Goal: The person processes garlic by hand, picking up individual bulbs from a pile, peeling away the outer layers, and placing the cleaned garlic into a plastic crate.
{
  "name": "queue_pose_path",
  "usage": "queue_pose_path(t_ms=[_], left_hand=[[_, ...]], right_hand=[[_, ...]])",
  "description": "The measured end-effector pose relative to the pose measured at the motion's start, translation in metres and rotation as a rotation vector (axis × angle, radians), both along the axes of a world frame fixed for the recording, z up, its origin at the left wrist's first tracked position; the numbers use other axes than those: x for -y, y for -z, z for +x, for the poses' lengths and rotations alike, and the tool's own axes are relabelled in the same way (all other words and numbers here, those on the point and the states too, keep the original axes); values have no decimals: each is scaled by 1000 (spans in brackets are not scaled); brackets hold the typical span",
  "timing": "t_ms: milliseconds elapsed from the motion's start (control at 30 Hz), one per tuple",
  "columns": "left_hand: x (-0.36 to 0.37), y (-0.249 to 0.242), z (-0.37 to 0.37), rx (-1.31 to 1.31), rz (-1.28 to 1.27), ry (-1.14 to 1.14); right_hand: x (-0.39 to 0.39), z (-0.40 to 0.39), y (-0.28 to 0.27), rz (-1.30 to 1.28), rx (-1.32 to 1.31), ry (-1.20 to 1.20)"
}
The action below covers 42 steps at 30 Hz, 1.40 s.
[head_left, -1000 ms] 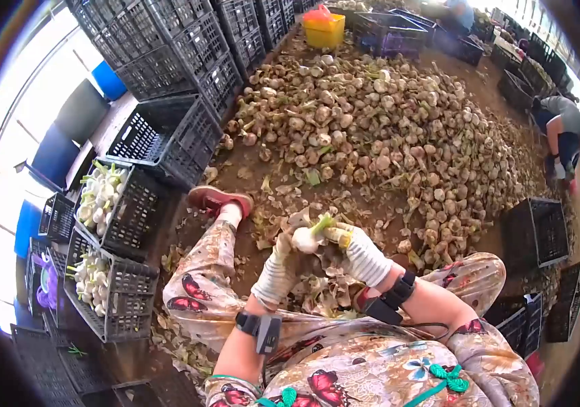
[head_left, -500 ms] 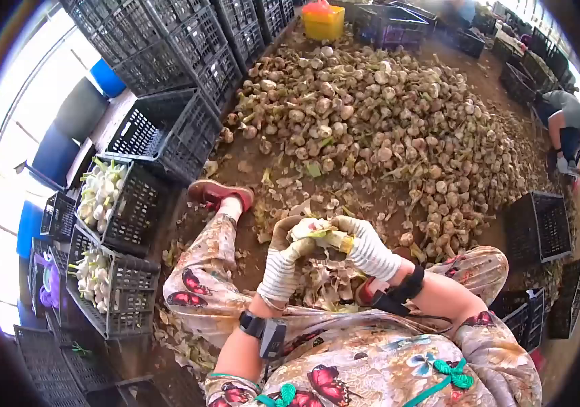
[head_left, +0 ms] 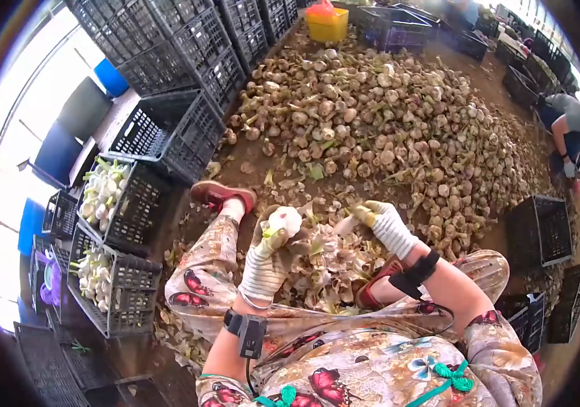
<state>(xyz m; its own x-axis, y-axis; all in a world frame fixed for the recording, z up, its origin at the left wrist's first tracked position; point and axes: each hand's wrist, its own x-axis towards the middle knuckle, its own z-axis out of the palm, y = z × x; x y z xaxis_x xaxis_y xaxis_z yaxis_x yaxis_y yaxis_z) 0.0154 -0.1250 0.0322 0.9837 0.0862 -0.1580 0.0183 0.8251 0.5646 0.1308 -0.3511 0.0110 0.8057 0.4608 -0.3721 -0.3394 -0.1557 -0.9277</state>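
My left hand (head_left: 271,241), in a striped, soiled work glove, is closed around a garlic bulb (head_left: 286,220) with a clean white surface. Apart from it, on the right, my right hand (head_left: 381,222) has its gloved fingers pinched together. A pale, blurred strip of garlic skin (head_left: 346,225) shows at those fingertips. Below both hands, between my legs, lies a heap of loose garlic skins (head_left: 330,268). A large pile of unpeeled garlic (head_left: 371,115) spreads over the ground in front of me.
On the left, black crates hold clean white garlic, one crate (head_left: 130,203) above another (head_left: 127,292). Tall stacks of black crates (head_left: 168,47) stand behind. A yellow bucket (head_left: 327,26) sits at the back. Another person (head_left: 568,125) bends at the far right, near more crates (head_left: 541,230).
My hands have moved apart, the left keeping the bulb and the right drawing away to the right. The bulb now shows a smoother white side.
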Motion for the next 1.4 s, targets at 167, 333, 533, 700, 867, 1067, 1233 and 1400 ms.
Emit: queue_pose_path(t_ms=[167, 333, 533, 700, 867, 1067, 1233, 1400], left_hand=[[8, 13, 8, -102, 196, 27], [24, 6, 0, -141, 383, 73], [18, 10, -2, -163, 320, 33], [19, 14, -3, -153, 310, 99], [18, 12, -3, -125, 274, 158], [24, 7, -5, -97, 149, -37], [15, 21, -3, -95, 292, -111], [13, 21, -3, -56, 439, -142]], right_hand=[[-27, -13, -23, 247, 322, -187], [-41, -22, -45, 182, 222, -258], [-41, -20, -40, 239, 164, -209], [-39, -28, -29, 139, 302, -180], [-35, -28, -15, 242, 81, -118], [-40, -45, -20, 314, 186, -138], [-34, -14, 20, -73, 200, -25], [-30, -23, -5, 27, 104, -82]])
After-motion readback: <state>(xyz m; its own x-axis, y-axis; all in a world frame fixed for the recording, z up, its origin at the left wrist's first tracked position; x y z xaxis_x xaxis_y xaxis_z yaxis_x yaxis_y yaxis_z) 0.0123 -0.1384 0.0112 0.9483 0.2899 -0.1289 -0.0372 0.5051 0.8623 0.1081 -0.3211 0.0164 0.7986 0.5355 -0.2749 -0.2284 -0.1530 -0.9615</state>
